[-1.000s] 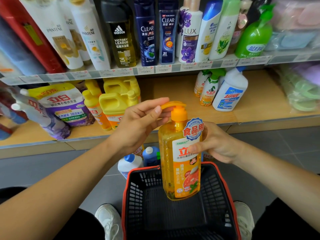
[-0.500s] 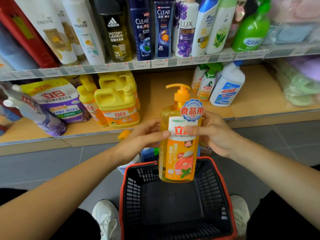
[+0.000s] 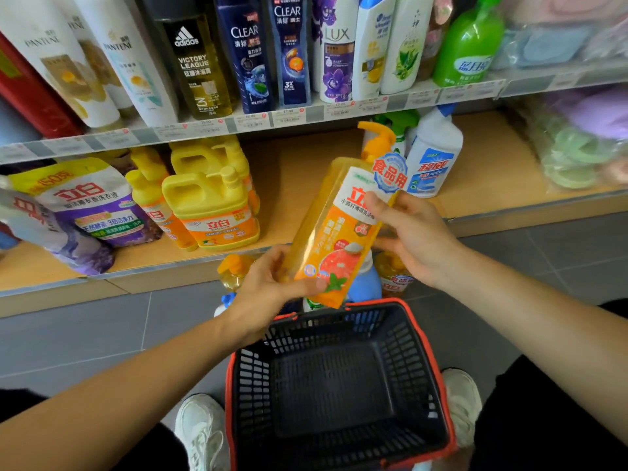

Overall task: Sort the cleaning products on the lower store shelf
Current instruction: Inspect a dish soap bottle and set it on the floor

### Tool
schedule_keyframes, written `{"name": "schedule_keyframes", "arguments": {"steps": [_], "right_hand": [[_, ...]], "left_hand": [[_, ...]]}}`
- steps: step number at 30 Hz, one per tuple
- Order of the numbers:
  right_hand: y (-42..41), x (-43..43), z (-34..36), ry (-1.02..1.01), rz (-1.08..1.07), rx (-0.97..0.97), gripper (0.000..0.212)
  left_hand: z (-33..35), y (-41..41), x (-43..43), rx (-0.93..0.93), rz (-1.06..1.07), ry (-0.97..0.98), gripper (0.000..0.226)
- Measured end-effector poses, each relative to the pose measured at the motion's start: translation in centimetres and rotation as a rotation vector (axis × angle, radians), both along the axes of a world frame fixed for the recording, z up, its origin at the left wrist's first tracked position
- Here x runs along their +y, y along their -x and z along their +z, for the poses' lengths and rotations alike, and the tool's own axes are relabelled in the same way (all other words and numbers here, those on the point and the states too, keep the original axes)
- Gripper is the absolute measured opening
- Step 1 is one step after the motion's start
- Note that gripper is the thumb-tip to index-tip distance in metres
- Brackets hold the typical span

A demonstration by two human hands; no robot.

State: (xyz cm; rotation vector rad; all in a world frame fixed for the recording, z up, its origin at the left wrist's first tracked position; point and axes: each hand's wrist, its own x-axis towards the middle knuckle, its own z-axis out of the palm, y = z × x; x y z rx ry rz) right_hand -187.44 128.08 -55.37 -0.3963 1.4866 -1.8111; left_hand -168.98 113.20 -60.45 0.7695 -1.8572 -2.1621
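Note:
An orange pump bottle of dish soap (image 3: 334, 239) is held tilted, pump end up and to the right, above the floor in front of the lower shelf (image 3: 302, 171). My left hand (image 3: 268, 294) grips its bottom end. My right hand (image 3: 413, 232) grips its upper side, thumb on the label. On the lower shelf stand yellow detergent jugs (image 3: 207, 202), purple refill pouches (image 3: 91, 205) and a white cleaner bottle (image 3: 433, 158) with green spray bottles behind it.
A black basket with a red rim (image 3: 339, 379) sits on the grey floor between my white shoes. Several bottles (image 3: 363, 283) stand on the floor behind it. Shampoo bottles (image 3: 244, 52) line the upper shelf. Bagged sponges (image 3: 577, 144) lie at the shelf's right.
The bottle rose out of the basket toward the shelf and tipped from upright to slanted. My left hand slid from the pump down to the bottle's base.

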Motion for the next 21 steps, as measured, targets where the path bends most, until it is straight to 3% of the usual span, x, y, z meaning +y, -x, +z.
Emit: {"name": "schedule_keyframes", "arguments": {"steps": [4, 8, 10, 13, 15, 17, 21], "right_hand": [[0.2, 0.5, -0.8, -0.24, -0.071, -0.004, 0.045], [0.2, 1.2, -0.6, -0.486, -0.056, 0.066, 0.042], [0.6, 1.8, -0.3, -0.589, -0.082, 0.241, 0.039], [1.1, 2.3, -0.4, -0.651, -0.209, 0.685, 0.033], [1.1, 2.2, -0.1, -0.58, -0.269, 0.905, 0.027], [1.0, 1.9, 0.2, -0.431, -0.17, 0.967, 0.023], [1.1, 1.3, 0.4, -0.38, 0.21, 1.149, 0.083]], "left_hand": [[2.3, 0.7, -1.3, 0.053, 0.177, 0.182, 0.066], [4.2, 1.2, -1.9, 0.028, 0.191, 0.345, 0.064], [4.6, 1.5, -2.0, 0.005, 0.195, 0.373, 0.066], [5.1, 1.8, -2.3, -0.02, 0.21, 0.433, 0.068], [5.7, 1.9, -2.5, -0.042, 0.195, 0.527, 0.067], [6.2, 2.2, -2.5, -0.054, 0.157, 0.62, 0.065], [6.9, 2.9, -1.9, -0.029, 0.09, 0.812, 0.055]]}}
